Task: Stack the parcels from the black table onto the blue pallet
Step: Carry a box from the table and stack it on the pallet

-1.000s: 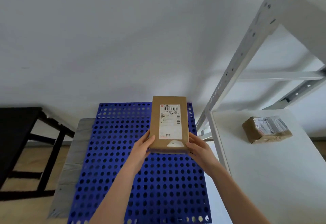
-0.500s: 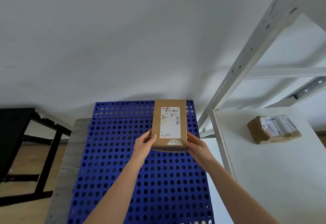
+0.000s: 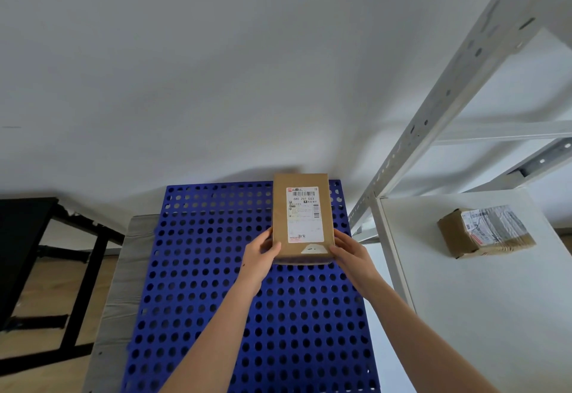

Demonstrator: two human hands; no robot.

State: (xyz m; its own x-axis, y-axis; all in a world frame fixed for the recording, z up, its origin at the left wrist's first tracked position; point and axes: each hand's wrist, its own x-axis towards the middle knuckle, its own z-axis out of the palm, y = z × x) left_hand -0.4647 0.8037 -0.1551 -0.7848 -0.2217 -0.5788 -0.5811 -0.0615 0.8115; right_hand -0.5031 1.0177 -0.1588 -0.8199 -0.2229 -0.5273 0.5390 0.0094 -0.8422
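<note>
Centrally, parcel at the far right corner of the blue pallet, gripped at its near end by left hand and right hand, fingers curled round it. No other parcel lies there; stacking seems barely begun.

pallet top: blue pallet holed surface is open left, middle and near; the far right corner sits under the brown parcel, with left hand and right hand at its near end.
far side: wall closes off just behind the pallet's far edge.
left side: floor gap, then black table and its legs, well apart.
right side: white rack post slants up just beside the pallet edge.
shelf: white shelf board is open near; taped parcel sits at the far part.
</note>
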